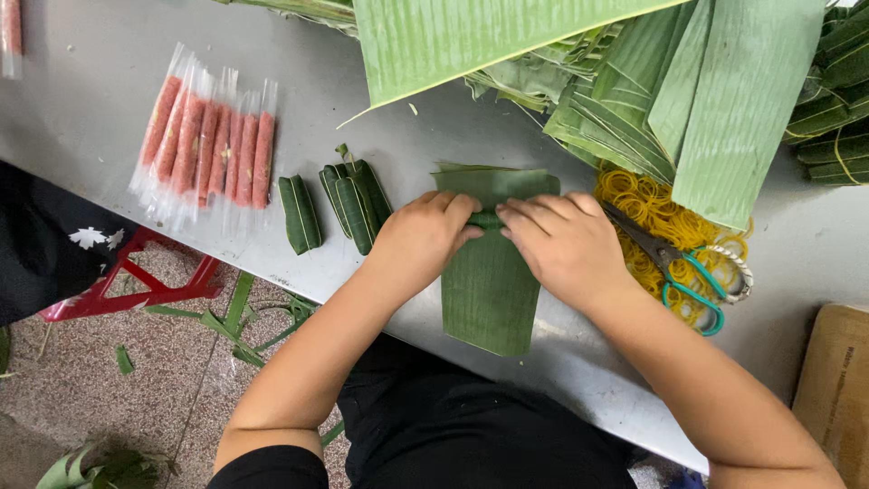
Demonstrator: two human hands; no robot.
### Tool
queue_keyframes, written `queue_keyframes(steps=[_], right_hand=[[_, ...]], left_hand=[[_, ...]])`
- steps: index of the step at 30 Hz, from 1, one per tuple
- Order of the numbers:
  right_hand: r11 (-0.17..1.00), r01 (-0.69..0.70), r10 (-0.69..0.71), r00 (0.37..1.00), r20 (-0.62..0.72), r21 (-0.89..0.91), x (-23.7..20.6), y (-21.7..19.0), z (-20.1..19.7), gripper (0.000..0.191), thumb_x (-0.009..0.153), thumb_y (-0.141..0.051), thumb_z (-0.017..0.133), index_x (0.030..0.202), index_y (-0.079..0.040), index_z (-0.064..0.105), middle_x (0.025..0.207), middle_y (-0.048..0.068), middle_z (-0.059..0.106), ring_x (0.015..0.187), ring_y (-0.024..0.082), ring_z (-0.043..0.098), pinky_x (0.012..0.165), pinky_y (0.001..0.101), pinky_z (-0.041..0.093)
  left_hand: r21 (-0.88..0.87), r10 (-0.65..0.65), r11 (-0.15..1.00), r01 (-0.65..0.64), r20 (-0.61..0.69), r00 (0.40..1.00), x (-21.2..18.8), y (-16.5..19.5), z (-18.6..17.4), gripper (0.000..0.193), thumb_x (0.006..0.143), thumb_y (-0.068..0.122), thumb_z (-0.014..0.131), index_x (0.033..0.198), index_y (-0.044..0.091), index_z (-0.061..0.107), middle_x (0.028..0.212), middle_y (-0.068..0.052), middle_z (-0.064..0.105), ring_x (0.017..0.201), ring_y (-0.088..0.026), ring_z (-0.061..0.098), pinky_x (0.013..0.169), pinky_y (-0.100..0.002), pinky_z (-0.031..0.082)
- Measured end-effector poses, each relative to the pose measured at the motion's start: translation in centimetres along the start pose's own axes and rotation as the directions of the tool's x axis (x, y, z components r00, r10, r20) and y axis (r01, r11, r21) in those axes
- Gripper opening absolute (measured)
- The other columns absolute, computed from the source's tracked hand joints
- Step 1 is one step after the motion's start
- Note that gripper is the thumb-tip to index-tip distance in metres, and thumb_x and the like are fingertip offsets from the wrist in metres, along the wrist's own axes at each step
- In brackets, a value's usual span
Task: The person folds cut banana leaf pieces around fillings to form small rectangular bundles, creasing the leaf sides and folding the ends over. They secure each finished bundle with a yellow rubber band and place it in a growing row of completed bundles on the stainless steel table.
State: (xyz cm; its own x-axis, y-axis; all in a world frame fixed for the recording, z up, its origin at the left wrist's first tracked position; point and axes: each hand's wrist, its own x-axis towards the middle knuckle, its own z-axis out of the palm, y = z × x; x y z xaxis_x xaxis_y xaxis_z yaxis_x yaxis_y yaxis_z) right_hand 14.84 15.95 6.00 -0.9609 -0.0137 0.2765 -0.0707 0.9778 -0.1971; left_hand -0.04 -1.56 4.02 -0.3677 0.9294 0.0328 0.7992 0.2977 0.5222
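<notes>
Your left hand (424, 234) and right hand (563, 243) press fingertips together onto a small leaf roll (486, 219) atop the banana leaf strip (490, 285) at the steel table's (81, 100) near edge. Wrapped bundles (353, 195) lie just left; plastic-sleeved sausages (210, 145) farther left; rubber bands (647, 208) and scissors (683, 272) right

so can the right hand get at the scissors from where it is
Probably yes: the right hand rests on the banana leaf, and the scissors lie uncovered just beside it on the rubber bands, nothing between.
</notes>
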Motion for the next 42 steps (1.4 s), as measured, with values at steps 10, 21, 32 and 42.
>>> queue_keyframes(steps=[10,21,32,42], right_hand=[[0.987,-0.159,0.157,0.986,0.055,0.021,1.8,0.8,1.8,0.044,0.09,-0.029,0.074,0.128,-0.008,0.068,0.127,0.009,0.069,0.117,0.027,0.063,0.093,0.042,0.046],[-0.208,-0.51,0.362,0.753,0.55,0.835,-3.3,-2.5,-0.1,0.054,0.103,-0.029,0.062,0.153,-0.01,0.054,0.141,0.012,0.065,0.102,0.021,0.066,0.087,0.033,0.055],[0.894,0.034,-0.075,0.994,0.074,0.448,-2.4,-2.4,-4.2,0.073,0.062,-0.041,0.092,0.122,-0.012,0.064,0.139,0.023,0.057,0.094,0.034,0.07,0.077,0.0388,0.057],[0.683,-0.186,0.203,0.977,0.061,0.706,-4.1,-2.9,-3.9,0.074,0.069,-0.045,0.084,0.13,-0.007,0.065,0.137,0.019,0.067,0.066,0.02,0.06,0.059,0.031,0.05]], left_hand=[[0.082,0.065,0.996,-0.045,-0.266,0.962,1.2,0.4,0.1,0.05,0.083,0.018,0.077,0.127,0.001,0.063,0.118,-0.014,0.068,0.107,-0.034,0.065,0.094,-0.04,0.051],[-0.987,-0.09,0.023,0.158,0.155,0.984,-3.6,2.2,1.7,0.045,0.097,0.009,0.076,0.139,0.0,0.061,0.123,-0.005,0.07,0.114,-0.014,0.066,0.102,-0.032,0.054],[-0.921,0.031,0.058,0.385,0.388,0.921,-5.0,1.4,2.5,0.047,0.102,0.015,0.07,0.145,-0.002,0.059,0.12,-0.006,0.071,0.11,-0.011,0.063,0.099,-0.031,0.053],[-0.892,0.141,0.451,-0.041,0.026,0.99,-5.1,2.5,-0.1,0.107,0.077,0.031,0.091,0.161,0.003,0.031,0.143,-0.016,0.063,0.127,-0.02,0.066,0.112,-0.036,0.051]])
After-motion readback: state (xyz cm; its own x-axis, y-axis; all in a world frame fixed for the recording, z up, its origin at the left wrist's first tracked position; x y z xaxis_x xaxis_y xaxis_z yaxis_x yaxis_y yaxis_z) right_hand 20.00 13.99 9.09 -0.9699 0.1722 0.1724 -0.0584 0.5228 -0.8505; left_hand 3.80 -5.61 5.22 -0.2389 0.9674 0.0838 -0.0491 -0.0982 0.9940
